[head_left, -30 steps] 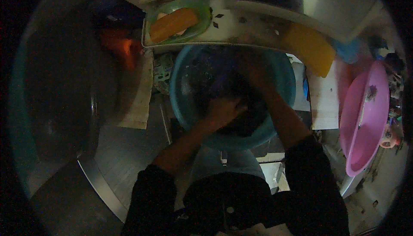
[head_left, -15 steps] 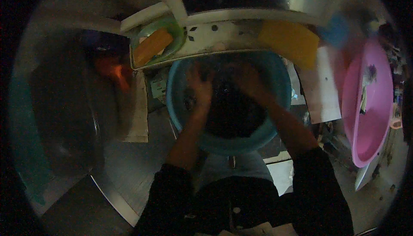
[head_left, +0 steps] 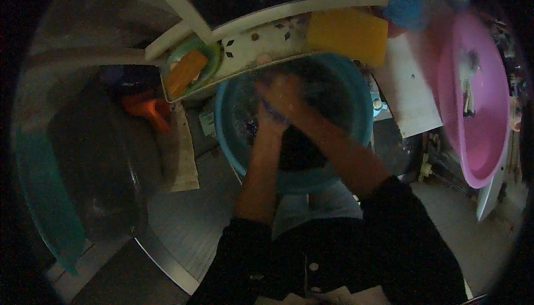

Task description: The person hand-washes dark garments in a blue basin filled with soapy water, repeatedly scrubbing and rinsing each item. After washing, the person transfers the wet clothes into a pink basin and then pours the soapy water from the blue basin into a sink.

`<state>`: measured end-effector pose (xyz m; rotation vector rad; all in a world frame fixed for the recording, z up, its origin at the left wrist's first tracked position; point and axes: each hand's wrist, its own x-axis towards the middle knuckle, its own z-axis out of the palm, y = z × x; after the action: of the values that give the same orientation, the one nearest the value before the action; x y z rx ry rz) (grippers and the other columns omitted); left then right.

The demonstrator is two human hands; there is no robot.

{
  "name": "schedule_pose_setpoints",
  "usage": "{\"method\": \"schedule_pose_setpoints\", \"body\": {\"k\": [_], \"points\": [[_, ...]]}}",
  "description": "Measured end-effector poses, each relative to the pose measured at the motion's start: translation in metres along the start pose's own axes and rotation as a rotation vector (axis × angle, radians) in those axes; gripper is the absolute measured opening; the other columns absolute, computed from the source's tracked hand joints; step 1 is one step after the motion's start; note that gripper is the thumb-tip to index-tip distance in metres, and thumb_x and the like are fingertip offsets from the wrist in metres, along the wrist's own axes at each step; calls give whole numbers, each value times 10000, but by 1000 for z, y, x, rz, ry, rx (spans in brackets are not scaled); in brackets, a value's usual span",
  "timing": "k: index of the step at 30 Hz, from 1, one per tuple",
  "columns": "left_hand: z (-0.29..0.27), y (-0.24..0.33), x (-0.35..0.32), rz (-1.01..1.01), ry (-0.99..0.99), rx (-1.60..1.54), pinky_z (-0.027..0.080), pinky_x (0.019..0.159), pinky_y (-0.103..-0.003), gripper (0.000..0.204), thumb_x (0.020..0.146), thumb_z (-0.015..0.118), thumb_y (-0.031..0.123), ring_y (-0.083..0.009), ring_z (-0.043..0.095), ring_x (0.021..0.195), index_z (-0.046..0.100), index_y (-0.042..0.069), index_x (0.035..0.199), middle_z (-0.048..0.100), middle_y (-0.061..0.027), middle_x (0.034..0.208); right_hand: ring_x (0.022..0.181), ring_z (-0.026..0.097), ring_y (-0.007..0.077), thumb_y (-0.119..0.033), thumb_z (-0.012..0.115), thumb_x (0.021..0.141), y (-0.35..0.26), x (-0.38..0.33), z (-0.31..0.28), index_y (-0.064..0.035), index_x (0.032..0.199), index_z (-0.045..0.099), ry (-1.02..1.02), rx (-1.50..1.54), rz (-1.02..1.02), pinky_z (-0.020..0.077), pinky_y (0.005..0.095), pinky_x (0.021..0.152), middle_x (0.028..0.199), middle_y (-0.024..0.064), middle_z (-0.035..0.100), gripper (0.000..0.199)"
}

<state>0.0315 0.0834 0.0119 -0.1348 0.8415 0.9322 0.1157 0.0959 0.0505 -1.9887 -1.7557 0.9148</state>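
A blue-green basin [head_left: 222, 132] stands before me, with a dark, wet-looking mass [head_left: 303, 149] in it, perhaps cloth. Over the basin's far left part, my two hands meet. My right hand [head_left: 288, 93] crosses over my left hand [head_left: 268, 115] and hides most of it. Motion smears the fingers of both, so their grip does not show. A thin purple-blue strip [head_left: 273, 110] shows between them; what it is I cannot make out.
A ledge [head_left: 239, 55] behind the basin bears a green bowl [head_left: 214, 63] with an orange block [head_left: 188, 72], and a yellow sheet [head_left: 350, 32]. To the right is a pink basin [head_left: 486, 144]. Something orange [head_left: 147, 107] and a large dark tub [head_left: 94, 166] are at left.
My hands were apart on the two sides of the basin; now they have come together at its far left, the right over the left. The view has tilted slightly.
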Motion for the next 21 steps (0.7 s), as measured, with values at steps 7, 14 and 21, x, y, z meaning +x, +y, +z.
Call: {"method": "schedule_pose_setpoints", "body": {"k": [7, 14, 21], "points": [[-29, 40, 31, 846, 210, 1981, 451, 791, -381, 438, 806, 548, 350, -316, 530, 903, 496, 12, 1079, 536, -165, 1054, 958, 509, 275, -250, 521, 797, 108, -2, 19, -115, 974, 584, 335, -299, -366, 406, 432, 809, 1022, 121, 546, 230], [-58, 21, 50, 1005, 281, 2103, 454, 786, -376, 429, 818, 524, 362, -295, 539, 888, 500, 23, 1080, 547, -149, 1032, 943, 511, 308, -211, 517, 792, 111, 15, 67, -103, 990, 578, 265, 61, -198, 419, 415, 807, 1001, 136, 545, 233], [-8, 46, 25, 63, -16, 532, 457, 781, -370, 423, 830, 499, 375, -273, 547, 874, 503, 35, 1080, 559, -134, 1009, 855, 548, 293, -192, 623, 677, -14, -48, 37, -97, 818, 604, 310, 82, -273, 459, 386, 720, 999, 76, 538, 171]]}}
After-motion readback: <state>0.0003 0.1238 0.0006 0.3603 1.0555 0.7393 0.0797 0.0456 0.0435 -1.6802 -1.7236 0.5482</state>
